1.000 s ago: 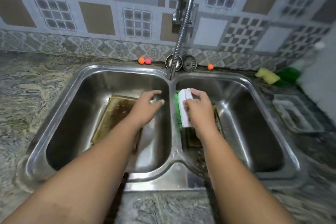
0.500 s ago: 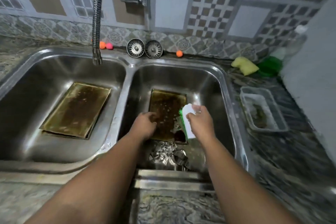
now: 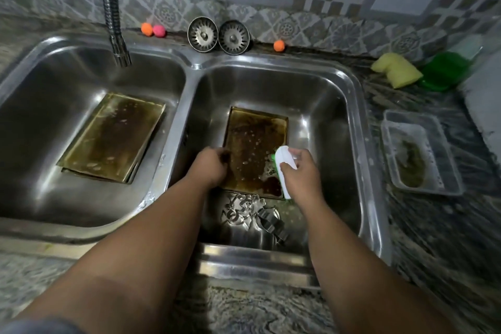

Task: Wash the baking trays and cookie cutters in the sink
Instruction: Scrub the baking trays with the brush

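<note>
My right hand [image 3: 299, 171] is gripping the brush [image 3: 283, 168], bristles facing 9 o'clock. My left hand [image 3: 210, 167] is curling closed on the tray [image 3: 256, 149] edge. The tray is lying in the right basin, long axis 12-to-6, between both hands.

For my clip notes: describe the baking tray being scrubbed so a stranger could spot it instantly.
Start at the double steel sink and take its right basin. The baking tray lies flat on the bottom there, the left hand at its left edge and the right hand holding a white brush at its right edge. The other tray, in the left basin, lies untouched.
</note>
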